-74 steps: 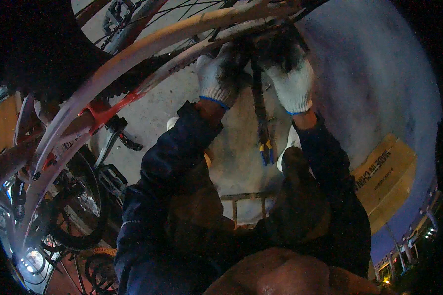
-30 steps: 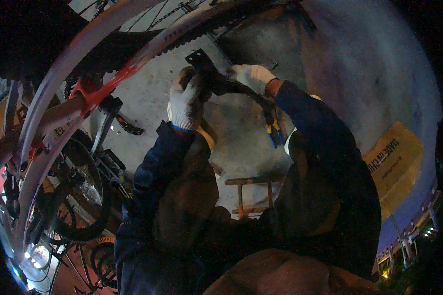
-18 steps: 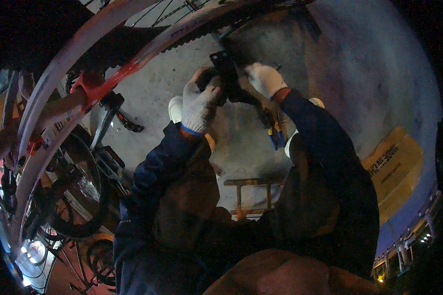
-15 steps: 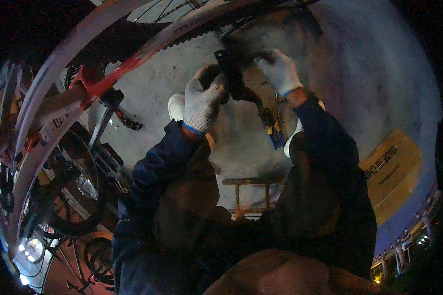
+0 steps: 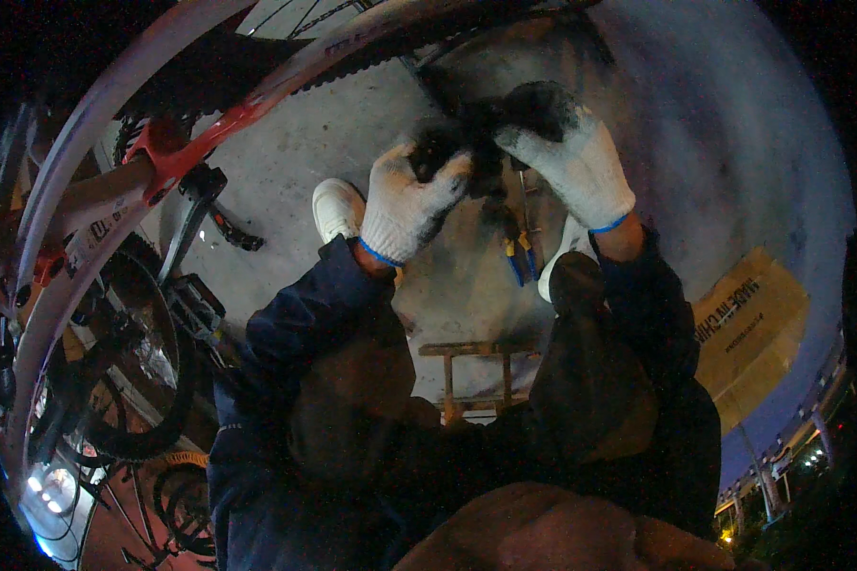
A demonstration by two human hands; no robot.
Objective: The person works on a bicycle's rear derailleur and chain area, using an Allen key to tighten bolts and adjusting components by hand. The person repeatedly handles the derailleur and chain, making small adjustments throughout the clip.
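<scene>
Both my hands wear white knit gloves with blue cuffs and darkened fingertips. My left hand (image 5: 405, 200) has its fingers curled on a black, flat bracket-like part (image 5: 486, 143), just above the floor. My right hand (image 5: 567, 157) grips the same part from the right, its thumb against it and its fingers dark and hard to make out. Below the part lie pliers (image 5: 518, 257) with yellow-and-blue handles, beside some thin metal tools. My hands hide much of the part.
A red-and-grey bicycle frame (image 5: 186, 152) arches across the upper left, with wheels and pedals below it. My white shoes (image 5: 336, 209) are on the grey concrete floor (image 5: 286, 162). A wooden frame (image 5: 462, 350) lies between my legs. A brown cardboard sheet (image 5: 747, 343) is at the right.
My hands came down from near the bicycle frame and turned the black part. In the last half second my right hand moved onto it and closed, while my left hand shifted slightly down and right.
</scene>
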